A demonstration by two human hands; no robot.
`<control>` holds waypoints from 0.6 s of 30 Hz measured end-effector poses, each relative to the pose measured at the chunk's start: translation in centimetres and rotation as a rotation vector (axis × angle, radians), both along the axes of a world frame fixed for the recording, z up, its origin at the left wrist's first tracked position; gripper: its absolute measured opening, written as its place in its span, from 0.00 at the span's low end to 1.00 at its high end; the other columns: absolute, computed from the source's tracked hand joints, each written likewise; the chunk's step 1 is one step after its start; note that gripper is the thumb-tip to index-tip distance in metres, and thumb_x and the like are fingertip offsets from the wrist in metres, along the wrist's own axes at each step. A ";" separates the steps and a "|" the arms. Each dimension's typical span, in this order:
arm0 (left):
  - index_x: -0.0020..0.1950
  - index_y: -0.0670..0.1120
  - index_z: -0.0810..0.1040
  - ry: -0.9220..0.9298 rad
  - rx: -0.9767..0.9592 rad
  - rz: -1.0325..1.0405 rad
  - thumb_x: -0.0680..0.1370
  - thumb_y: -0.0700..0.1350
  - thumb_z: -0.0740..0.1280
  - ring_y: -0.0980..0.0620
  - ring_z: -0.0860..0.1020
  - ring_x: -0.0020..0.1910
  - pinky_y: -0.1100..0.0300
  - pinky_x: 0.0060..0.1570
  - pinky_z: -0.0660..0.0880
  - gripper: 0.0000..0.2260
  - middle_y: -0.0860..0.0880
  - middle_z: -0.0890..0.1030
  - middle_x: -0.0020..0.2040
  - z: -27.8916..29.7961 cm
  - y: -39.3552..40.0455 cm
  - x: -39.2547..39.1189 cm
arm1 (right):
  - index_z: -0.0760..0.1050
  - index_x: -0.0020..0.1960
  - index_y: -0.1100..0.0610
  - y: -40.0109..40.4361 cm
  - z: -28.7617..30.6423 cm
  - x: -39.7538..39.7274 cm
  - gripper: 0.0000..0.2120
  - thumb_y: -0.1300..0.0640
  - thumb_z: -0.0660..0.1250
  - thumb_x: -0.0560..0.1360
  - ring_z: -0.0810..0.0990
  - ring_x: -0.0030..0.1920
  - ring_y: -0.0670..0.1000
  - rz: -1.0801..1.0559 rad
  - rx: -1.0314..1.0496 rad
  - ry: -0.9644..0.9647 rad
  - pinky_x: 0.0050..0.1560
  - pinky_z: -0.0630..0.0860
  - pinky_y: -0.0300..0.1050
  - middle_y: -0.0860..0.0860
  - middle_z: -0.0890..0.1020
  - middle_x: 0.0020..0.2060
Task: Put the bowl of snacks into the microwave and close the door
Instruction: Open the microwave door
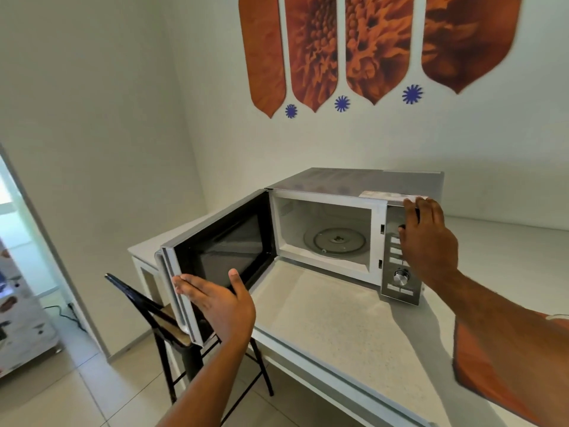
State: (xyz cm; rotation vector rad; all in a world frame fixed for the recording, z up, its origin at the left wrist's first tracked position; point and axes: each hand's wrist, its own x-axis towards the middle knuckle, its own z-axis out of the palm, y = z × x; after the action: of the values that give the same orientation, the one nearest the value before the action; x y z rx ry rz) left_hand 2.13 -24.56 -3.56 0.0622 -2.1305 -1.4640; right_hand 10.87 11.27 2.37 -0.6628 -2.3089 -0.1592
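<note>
A silver microwave (354, 180) stands on a pale counter (338, 328). Its door (228, 245) is swung wide to the left, with the dark window facing me. Inside, the glass turntable (335, 240) lies bare. My left hand (215, 300) is flat, fingers apart, with the fingertips on the door's outer edge. My right hand (428, 241) rests spread against the top right corner and the control panel (400, 278) of the microwave. No bowl of snacks shows in this view.
A dark folding chair (160, 315) stands under the open door, left of the counter. An orange cloth or sleeve (505, 365) is at the right edge. A doorway and a cable on the tiled floor are at far left.
</note>
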 end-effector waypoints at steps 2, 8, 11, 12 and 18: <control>0.81 0.42 0.33 -0.016 0.004 0.015 0.81 0.61 0.57 0.45 0.35 0.81 0.44 0.80 0.49 0.43 0.47 0.31 0.82 0.2 -0.9 -1.0 | 0.64 0.76 0.61 -0.2 0.0 -0.1 0.29 0.54 0.68 0.79 0.65 0.76 0.63 0.008 -0.017 0.006 0.45 0.84 0.60 0.62 0.71 0.72; 0.82 0.43 0.36 -0.074 0.050 0.034 0.83 0.58 0.57 0.46 0.40 0.82 0.48 0.78 0.51 0.39 0.48 0.36 0.83 1.1 -4.0 -3.9 | 0.64 0.76 0.61 -0.3 -0.1 -0.1 0.28 0.56 0.67 0.79 0.64 0.76 0.64 0.028 -0.036 0.039 0.47 0.83 0.62 0.63 0.70 0.73; 0.82 0.43 0.38 -0.094 0.005 0.026 0.83 0.59 0.56 0.46 0.43 0.83 0.54 0.75 0.49 0.38 0.48 0.38 0.84 1.2 -5.6 -4.7 | 0.64 0.76 0.61 -0.5 -0.2 -0.2 0.28 0.57 0.67 0.78 0.64 0.76 0.64 0.028 -0.035 0.064 0.46 0.83 0.61 0.62 0.70 0.72; 0.82 0.43 0.38 -0.102 -0.016 0.025 0.83 0.59 0.56 0.46 0.44 0.83 0.54 0.75 0.48 0.39 0.47 0.39 0.84 1.2 -6.1 -5.0 | 0.64 0.76 0.61 -0.6 -0.2 -0.2 0.28 0.57 0.67 0.78 0.64 0.76 0.64 0.028 -0.038 0.069 0.45 0.83 0.61 0.62 0.70 0.72; 0.82 0.43 0.38 -0.156 -0.023 0.005 0.82 0.60 0.56 0.44 0.45 0.83 0.46 0.77 0.52 0.39 0.47 0.39 0.84 2.1 -7.6 -6.4 | 0.63 0.76 0.61 -0.5 -0.3 -0.5 0.29 0.56 0.68 0.78 0.64 0.76 0.64 0.030 -0.037 0.067 0.45 0.83 0.62 0.62 0.70 0.71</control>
State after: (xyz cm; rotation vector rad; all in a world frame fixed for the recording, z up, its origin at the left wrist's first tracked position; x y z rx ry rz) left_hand -4.30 -32.16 -1.47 0.1778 -2.2687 -1.4741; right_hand 10.39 10.79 2.07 -0.6427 -2.2606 -0.0788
